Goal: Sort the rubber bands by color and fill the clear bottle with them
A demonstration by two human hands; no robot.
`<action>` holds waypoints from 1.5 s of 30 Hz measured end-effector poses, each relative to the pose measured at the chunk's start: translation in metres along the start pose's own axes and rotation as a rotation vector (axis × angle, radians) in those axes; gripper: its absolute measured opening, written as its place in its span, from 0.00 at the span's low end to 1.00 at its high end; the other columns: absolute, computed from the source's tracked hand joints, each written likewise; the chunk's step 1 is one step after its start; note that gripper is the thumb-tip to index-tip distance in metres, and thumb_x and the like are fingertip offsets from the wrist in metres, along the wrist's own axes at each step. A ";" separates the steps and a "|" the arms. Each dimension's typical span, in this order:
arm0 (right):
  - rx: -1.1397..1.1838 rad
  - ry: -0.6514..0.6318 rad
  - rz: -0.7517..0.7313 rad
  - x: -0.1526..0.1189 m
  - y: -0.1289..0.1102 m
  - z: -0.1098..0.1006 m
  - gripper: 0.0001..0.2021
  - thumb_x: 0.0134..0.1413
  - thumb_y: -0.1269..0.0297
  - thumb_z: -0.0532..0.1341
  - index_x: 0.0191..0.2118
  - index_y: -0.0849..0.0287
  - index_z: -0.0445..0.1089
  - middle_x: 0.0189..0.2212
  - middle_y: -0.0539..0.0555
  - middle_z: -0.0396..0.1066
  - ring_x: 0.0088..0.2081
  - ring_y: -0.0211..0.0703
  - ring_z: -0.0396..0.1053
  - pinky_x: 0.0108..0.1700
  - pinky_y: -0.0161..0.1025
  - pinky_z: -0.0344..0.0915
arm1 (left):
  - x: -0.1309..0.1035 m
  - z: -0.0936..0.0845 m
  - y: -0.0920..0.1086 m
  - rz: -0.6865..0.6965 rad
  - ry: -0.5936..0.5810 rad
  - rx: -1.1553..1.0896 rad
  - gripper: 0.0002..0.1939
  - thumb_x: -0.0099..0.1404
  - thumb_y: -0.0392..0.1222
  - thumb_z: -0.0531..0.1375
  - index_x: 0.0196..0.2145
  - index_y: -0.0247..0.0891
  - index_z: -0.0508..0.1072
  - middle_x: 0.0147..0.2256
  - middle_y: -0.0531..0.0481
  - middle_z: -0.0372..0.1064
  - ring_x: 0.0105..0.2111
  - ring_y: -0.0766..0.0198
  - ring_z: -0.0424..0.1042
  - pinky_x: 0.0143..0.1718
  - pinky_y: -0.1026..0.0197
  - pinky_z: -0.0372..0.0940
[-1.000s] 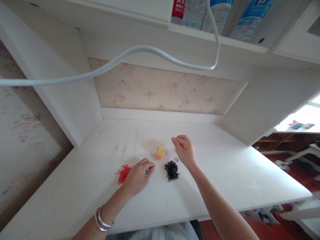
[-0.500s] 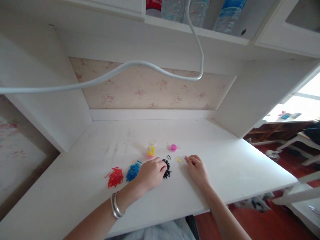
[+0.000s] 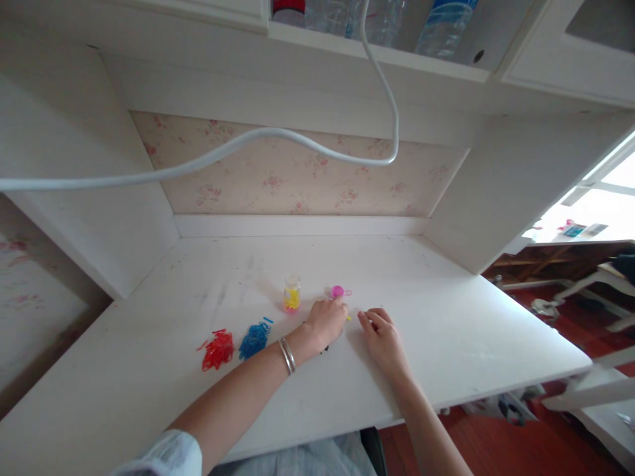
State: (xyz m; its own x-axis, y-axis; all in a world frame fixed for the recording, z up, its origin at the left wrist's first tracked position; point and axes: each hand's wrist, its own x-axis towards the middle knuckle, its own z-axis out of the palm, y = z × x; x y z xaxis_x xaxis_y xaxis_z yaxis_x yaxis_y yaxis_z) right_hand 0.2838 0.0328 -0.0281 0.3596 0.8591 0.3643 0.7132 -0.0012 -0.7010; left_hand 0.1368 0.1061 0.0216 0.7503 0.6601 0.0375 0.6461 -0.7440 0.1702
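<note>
My left hand [image 3: 327,320], with silver bangles on its wrist, is over the black rubber bands [image 3: 325,349] and covers most of them. Its curled fingertips are beside a small yellow rubber band [image 3: 348,318], just in front of a pink cap [image 3: 338,291]. What those fingers hold, if anything, is too small to make out. My right hand [image 3: 384,340] rests on the desk to the right, thumb and forefinger drawn together; anything between them cannot be made out. A small clear jar [image 3: 292,294] with yellow and pink contents stands left of my left hand.
A blue pile of rubber bands [image 3: 254,340] and a red pile [image 3: 218,350] lie to the left on the white desk [image 3: 149,370]. A white cable [image 3: 278,132] hangs across in front, below a shelf of plastic bottles [image 3: 446,26].
My left hand has moved right and forward from the black pile to beside the yellow band. My right hand has stayed nearly still. The view has shifted slightly.
</note>
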 end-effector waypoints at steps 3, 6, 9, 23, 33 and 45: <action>-0.011 -0.013 0.001 0.000 0.000 0.000 0.23 0.60 0.46 0.49 0.31 0.57 0.74 0.36 0.56 0.70 0.30 0.40 0.67 0.36 0.37 0.62 | -0.002 -0.004 0.000 -0.010 0.009 0.001 0.17 0.65 0.30 0.45 0.41 0.33 0.72 0.43 0.39 0.68 0.40 0.56 0.73 0.40 0.57 0.67; -0.014 -0.014 0.016 0.000 -0.001 -0.001 0.24 0.60 0.46 0.49 0.31 0.57 0.73 0.37 0.56 0.70 0.30 0.40 0.67 0.36 0.37 0.62 | -0.013 -0.013 0.000 -0.016 0.032 0.001 0.16 0.67 0.32 0.45 0.41 0.35 0.71 0.44 0.40 0.67 0.39 0.57 0.73 0.39 0.57 0.66; -0.022 -0.028 0.023 0.000 -0.004 -0.002 0.23 0.60 0.46 0.48 0.31 0.57 0.73 0.37 0.56 0.70 0.30 0.40 0.68 0.37 0.37 0.62 | -0.031 -0.032 -0.004 -0.018 0.117 -0.015 0.16 0.70 0.38 0.44 0.43 0.39 0.70 0.45 0.43 0.66 0.37 0.59 0.73 0.36 0.58 0.66; -0.070 -0.026 0.027 -0.001 0.000 0.001 0.24 0.59 0.44 0.48 0.31 0.56 0.74 0.38 0.55 0.71 0.30 0.40 0.67 0.38 0.38 0.62 | -0.075 -0.109 -0.073 -0.296 0.332 0.136 0.15 0.71 0.44 0.44 0.43 0.42 0.69 0.43 0.50 0.64 0.35 0.66 0.70 0.34 0.65 0.61; -0.079 -0.026 0.030 -0.002 -0.002 0.001 0.25 0.59 0.44 0.48 0.30 0.56 0.73 0.37 0.55 0.71 0.29 0.40 0.67 0.37 0.38 0.62 | -0.069 -0.100 -0.076 -0.313 0.304 0.175 0.16 0.71 0.43 0.45 0.40 0.41 0.71 0.41 0.49 0.64 0.34 0.66 0.70 0.34 0.64 0.62; -0.074 -0.033 0.025 -0.002 -0.004 0.000 0.25 0.59 0.44 0.48 0.31 0.56 0.73 0.37 0.56 0.71 0.29 0.40 0.67 0.36 0.39 0.62 | -0.070 -0.099 -0.081 -0.270 0.278 0.144 0.15 0.68 0.39 0.47 0.38 0.43 0.73 0.41 0.50 0.65 0.32 0.66 0.70 0.33 0.64 0.61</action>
State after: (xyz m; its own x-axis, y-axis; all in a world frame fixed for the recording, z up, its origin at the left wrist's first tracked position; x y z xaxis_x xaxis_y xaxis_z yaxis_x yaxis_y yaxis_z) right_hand 0.2803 0.0307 -0.0260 0.3590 0.8746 0.3260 0.7473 -0.0600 -0.6618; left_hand 0.0181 0.1310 0.1030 0.4970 0.8220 0.2781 0.8426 -0.5338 0.0717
